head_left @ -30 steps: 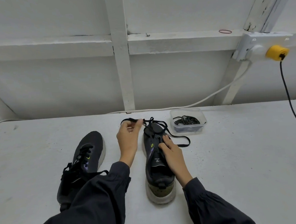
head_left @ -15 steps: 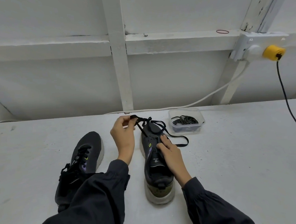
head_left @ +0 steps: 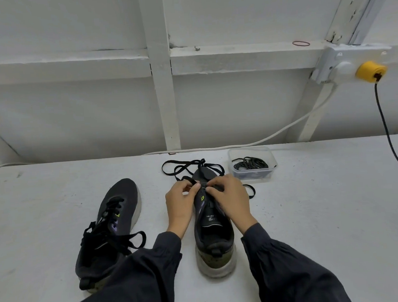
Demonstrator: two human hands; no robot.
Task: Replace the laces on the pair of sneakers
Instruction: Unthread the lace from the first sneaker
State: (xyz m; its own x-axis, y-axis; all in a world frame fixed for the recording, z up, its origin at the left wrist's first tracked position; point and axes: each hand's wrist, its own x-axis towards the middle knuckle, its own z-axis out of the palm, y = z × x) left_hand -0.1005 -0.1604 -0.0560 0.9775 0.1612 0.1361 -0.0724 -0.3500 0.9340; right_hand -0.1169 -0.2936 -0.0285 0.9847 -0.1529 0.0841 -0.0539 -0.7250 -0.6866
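Left hand: pinching the lace
Right hand: pinching it too — on the sneaker
Table: stretching wide rightward

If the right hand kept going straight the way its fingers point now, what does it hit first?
Probably the left hand: the right hand points left across the sneaker, both pinching the lace, fingertips nearly touching. Depth is unclear.

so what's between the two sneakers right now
In the head view, the left hand and its dark sleeve lie between the laced sneaker and the sneaker being worked on; its fingers pinch the black lace.
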